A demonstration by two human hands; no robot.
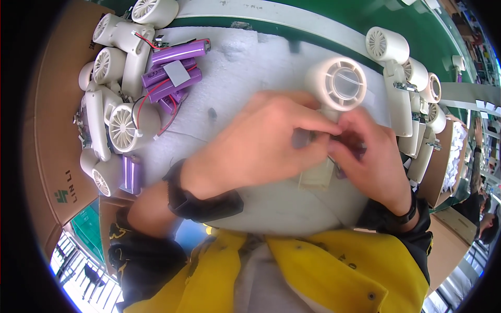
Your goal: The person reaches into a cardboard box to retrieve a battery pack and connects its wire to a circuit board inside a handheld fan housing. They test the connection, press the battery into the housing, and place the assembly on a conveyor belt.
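Note:
A cream handheld fan [342, 83] with a round ringed head stands between my hands in the middle right, its head pointing up and away from me. My left hand [271, 138] is closed on it just below the head, thumb and forefinger pinched. From the other side my right hand [373, 156] grips the same part, and its fingertips almost meet the left ones. A small piece at the pinched fingertips is too hidden to name. Below the fingers the pale lower handle [315, 176] shows, partly covered by my left hand.
Purple battery cells [180, 52] with red and black wires lie at the left on a white foam sheet [235, 68]. Fan bodies are heaped beside a cardboard box [52, 135]. More fan bodies [399, 104] line the right edge, next to another box [443, 161].

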